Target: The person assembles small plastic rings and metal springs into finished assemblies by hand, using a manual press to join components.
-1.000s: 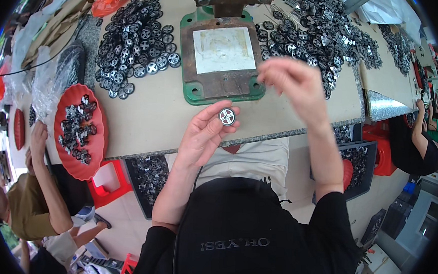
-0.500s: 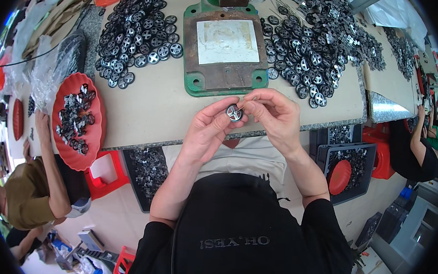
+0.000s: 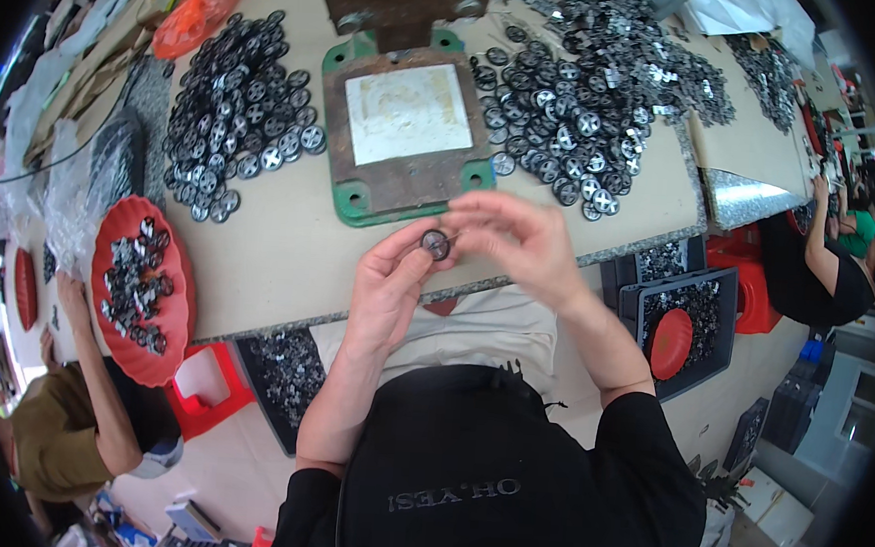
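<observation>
A small round black wheel (image 3: 435, 243) with cross-shaped spokes sits between the thumb and fingers of my left hand (image 3: 393, 279), just above the table's near edge. Close on its right is my right hand (image 3: 520, 240), slightly blurred, with its fingers stretched toward the wheel and the thumb apart below them. I make out nothing in the right hand. Beyond both hands stands a green-edged metal press base (image 3: 400, 203) with a white pad (image 3: 407, 111) on it. Loose wheels lie in a left heap (image 3: 236, 121) and a right heap (image 3: 567, 121).
Small metallic parts (image 3: 660, 72) are heaped at the far right. A red scalloped tray (image 3: 183, 308) of parts stands at left, beside a co-worker's arm (image 3: 100, 383). Below the table edge are a grey crate (image 3: 689, 334) at right and a dark bin (image 3: 286, 375) at left.
My right hand's thumb and fingers, pinched at the wheel before, have come apart and drawn off it. My left hand keeps the wheel. The whole view has shifted, moving the press base left and down.
</observation>
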`<move>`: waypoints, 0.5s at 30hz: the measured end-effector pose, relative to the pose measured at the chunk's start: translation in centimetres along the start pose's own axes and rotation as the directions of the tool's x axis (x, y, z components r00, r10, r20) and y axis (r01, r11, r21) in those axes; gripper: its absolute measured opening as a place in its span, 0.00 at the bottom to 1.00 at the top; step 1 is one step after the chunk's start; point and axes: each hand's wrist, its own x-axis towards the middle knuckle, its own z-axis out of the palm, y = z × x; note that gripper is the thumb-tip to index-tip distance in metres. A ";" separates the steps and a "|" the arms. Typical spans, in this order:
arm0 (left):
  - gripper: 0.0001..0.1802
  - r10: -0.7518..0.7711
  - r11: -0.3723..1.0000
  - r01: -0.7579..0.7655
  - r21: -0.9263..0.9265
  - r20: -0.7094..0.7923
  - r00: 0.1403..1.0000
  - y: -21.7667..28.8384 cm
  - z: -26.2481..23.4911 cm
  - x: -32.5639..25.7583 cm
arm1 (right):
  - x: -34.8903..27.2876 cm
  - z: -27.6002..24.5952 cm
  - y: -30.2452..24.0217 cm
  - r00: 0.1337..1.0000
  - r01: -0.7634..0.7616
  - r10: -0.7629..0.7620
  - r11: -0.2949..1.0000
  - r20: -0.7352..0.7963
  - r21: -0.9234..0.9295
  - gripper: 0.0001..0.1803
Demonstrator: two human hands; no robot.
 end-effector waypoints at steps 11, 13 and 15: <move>0.17 -0.026 0.998 0.024 0.054 0.037 0.999 0.3 0.1 0.2 | 16.8 -14.0 1.8 0.941 -0.235 -0.159 0.324 -0.297 -0.916 0.09; 0.17 -0.033 0.998 0.032 0.058 0.024 0.999 0.2 -0.1 0.2 | 17.9 -15.7 2.2 0.874 -0.308 -0.343 0.154 -0.343 -0.939 0.10; 0.17 -0.035 0.998 0.032 0.055 0.042 0.999 0.2 -0.4 0.1 | 18.3 -16.7 2.2 0.846 -0.340 -0.385 0.142 -0.369 -0.929 0.12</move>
